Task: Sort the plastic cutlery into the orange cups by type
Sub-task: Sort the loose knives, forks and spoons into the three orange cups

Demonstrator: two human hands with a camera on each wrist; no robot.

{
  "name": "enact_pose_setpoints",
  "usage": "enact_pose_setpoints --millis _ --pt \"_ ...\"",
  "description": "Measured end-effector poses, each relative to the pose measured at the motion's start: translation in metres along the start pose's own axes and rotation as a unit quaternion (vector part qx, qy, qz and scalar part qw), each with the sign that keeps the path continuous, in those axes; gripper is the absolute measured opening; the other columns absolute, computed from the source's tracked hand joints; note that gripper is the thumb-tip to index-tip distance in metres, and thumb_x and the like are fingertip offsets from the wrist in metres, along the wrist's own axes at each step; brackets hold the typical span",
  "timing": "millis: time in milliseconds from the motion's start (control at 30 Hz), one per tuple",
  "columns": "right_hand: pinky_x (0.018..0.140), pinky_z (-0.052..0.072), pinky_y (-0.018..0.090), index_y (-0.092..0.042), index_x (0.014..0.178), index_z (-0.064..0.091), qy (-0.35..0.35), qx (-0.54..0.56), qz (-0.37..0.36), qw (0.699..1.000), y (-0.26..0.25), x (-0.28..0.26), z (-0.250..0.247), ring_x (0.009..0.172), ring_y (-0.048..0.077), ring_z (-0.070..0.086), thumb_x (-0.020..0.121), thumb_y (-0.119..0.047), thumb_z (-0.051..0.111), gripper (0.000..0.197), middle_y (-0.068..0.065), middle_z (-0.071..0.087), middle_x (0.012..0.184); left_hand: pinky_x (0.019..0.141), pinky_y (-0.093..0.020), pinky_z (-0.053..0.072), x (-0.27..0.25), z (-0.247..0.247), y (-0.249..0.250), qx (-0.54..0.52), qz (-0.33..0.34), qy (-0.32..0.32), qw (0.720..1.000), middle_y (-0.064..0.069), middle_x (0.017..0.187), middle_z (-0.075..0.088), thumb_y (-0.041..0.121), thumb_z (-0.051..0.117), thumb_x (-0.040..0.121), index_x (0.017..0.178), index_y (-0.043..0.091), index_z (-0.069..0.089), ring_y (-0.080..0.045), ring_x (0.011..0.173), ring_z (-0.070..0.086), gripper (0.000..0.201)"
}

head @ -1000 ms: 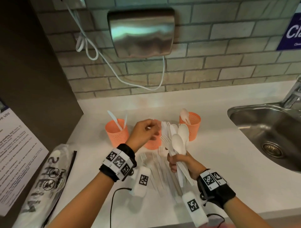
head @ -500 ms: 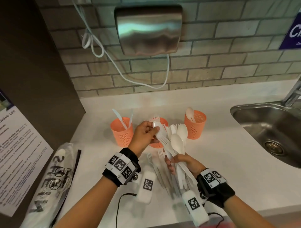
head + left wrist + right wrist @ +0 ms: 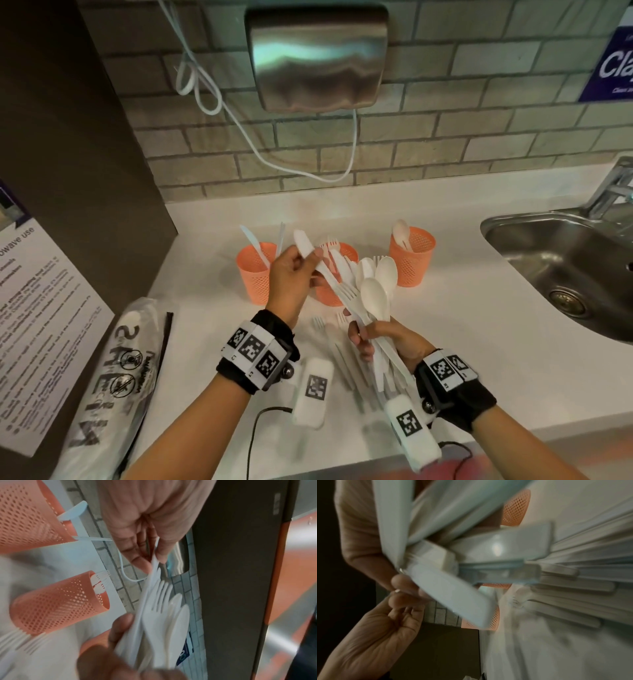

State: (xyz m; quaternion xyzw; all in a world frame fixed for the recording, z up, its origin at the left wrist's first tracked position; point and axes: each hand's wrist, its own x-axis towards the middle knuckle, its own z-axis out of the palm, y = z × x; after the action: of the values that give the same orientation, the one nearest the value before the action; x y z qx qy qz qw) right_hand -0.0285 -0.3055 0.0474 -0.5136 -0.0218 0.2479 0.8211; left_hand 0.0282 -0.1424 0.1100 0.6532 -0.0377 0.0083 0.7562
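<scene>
Three orange mesh cups stand in a row on the white counter: the left cup (image 3: 255,274) (image 3: 25,515) holds knives, the middle cup (image 3: 337,291) (image 3: 56,601) holds forks, and the right cup (image 3: 411,257) holds a spoon. My right hand (image 3: 363,337) grips a mixed bundle of white cutlery (image 3: 373,298) (image 3: 163,615) by the handles, heads up, in front of the middle cup. My left hand (image 3: 313,255) (image 3: 150,562) pinches a white knife (image 3: 303,244) near its blade. The knife slants up and left, its handle still among the bundle. The right wrist view is blurred, showing only handles (image 3: 453,595).
Loose forks (image 3: 318,323) and other cutlery lie on the counter below my hands. A steel sink (image 3: 548,260) is at the right. A printed plastic bag (image 3: 113,377) lies at the left beside a dark panel. A hand dryer (image 3: 317,54) hangs on the brick wall.
My left hand took hold of a knife at the top of the bundle and drew it up and to the left. The right hand kept gripping the bundle.
</scene>
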Motion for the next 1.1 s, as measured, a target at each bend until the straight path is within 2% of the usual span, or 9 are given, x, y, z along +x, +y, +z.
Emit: enact_pose_setpoints --millis 133,233,333,400,567,733,867,967,1100 --pt "0.044 0.04 0.02 -0.011 0.095 0.052 -0.004 0.027 0.0 1.0 0.003 -0.004 -0.003 0.042 0.009 0.044 0.054 -0.01 0.061 0.042 0.001 0.053 0.056 0.056 -0.02 0.044 0.011 -0.013 0.011 -0.047 0.014 0.061 0.997 0.007 0.057 0.068 0.015 0.046 0.096 0.088 0.017 0.052 -0.006 0.057 0.061 0.01" --pt "0.045 0.039 0.02 -0.013 0.092 0.052 -0.002 0.038 0.008 0.999 0.007 -0.006 -0.006 0.041 0.009 0.043 0.053 -0.01 0.066 0.041 -0.002 0.05 0.051 0.049 -0.019 0.047 0.012 -0.015 0.014 -0.086 0.012 0.078 0.993 0.004 0.051 0.048 0.016 0.045 0.097 0.087 0.017 0.053 -0.006 0.043 0.052 0.013" --pt "0.044 0.041 0.021 -0.012 0.082 0.055 0.003 0.033 0.007 0.999 0.009 -0.005 -0.009 0.041 0.009 0.042 0.043 -0.018 0.087 0.051 -0.002 0.046 0.048 0.035 -0.016 0.029 0.009 -0.012 0.009 -0.027 0.0 0.054 0.998 0.006 0.049 0.034 0.015 0.053 0.093 0.077 0.018 0.053 -0.003 0.033 0.032 0.016" --pt "0.045 0.041 0.021 -0.012 0.074 0.055 0.004 0.005 0.004 1.0 0.008 -0.004 -0.01 0.042 0.01 0.043 0.042 -0.024 0.09 0.049 -0.002 0.046 0.048 0.032 -0.015 0.023 0.002 -0.006 0.004 0.03 -0.017 0.009 0.999 0.007 0.048 0.034 0.014 0.058 0.089 0.074 0.018 0.055 -0.001 0.032 0.027 0.017" --pt "0.048 0.044 0.023 -0.009 0.074 0.054 0.014 -0.069 -0.014 0.997 0.0 -0.009 -0.013 0.043 0.011 0.045 0.054 -0.013 0.078 0.032 -0.001 0.05 0.053 0.034 -0.009 0.027 -0.018 0.02 -0.003 0.077 -0.01 -0.061 0.995 0.005 0.057 0.052 0.008 0.065 0.083 0.079 0.01 0.06 0.002 0.031 0.039 0.007" --pt "0.047 0.044 0.023 -0.011 0.077 0.056 0.011 -0.095 -0.017 0.995 -0.005 -0.013 -0.02 0.043 0.011 0.044 0.056 -0.009 0.074 0.027 0.001 0.05 0.056 0.04 -0.007 0.032 -0.022 0.039 -0.012 0.066 0.006 -0.033 0.997 0.007 0.052 0.049 0.003 0.065 0.083 0.068 0.012 0.053 0.004 0.036 0.041 0.021" --pt "0.044 0.042 0.021 -0.01 0.082 0.055 0.009 -0.074 -0.001 0.997 -0.006 -0.016 -0.029 0.04 0.01 0.043 0.053 -0.007 0.071 0.034 0.001 0.051 0.059 0.044 -0.008 0.034 -0.012 0.047 -0.013 0.076 0.022 0.012 0.997 0.006 0.062 0.051 0.013 0.057 0.09 0.09 0.011 0.055 0.004 0.043 0.046 0.003" --pt "0.044 0.041 0.022 -0.009 0.08 0.055 -0.004 -0.058 0.009 0.998 -0.007 -0.018 -0.033 0.041 0.009 0.042 0.053 -0.005 0.069 0.031 0.0 0.052 0.06 0.044 -0.009 0.034 -0.004 0.049 -0.012 0.067 0.033 0.041 0.996 -0.001 0.07 0.054 0.016 0.055 0.092 0.089 0.013 0.051 0.004 0.045 0.046 0.005" --pt "0.045 0.039 0.021 -0.009 0.079 0.053 -0.021 -0.032 0.017 0.999 -0.009 -0.02 -0.039 0.04 0.009 0.042 0.055 -0.003 0.066 0.028 -0.001 0.051 0.058 0.042 -0.006 0.033 -0.013 0.058 -0.013 0.053 0.013 -0.027 0.998 0.004 0.058 0.049 0.005 0.06 0.087 0.087 0.005 0.058 0.004 0.039 0.044 0.002"
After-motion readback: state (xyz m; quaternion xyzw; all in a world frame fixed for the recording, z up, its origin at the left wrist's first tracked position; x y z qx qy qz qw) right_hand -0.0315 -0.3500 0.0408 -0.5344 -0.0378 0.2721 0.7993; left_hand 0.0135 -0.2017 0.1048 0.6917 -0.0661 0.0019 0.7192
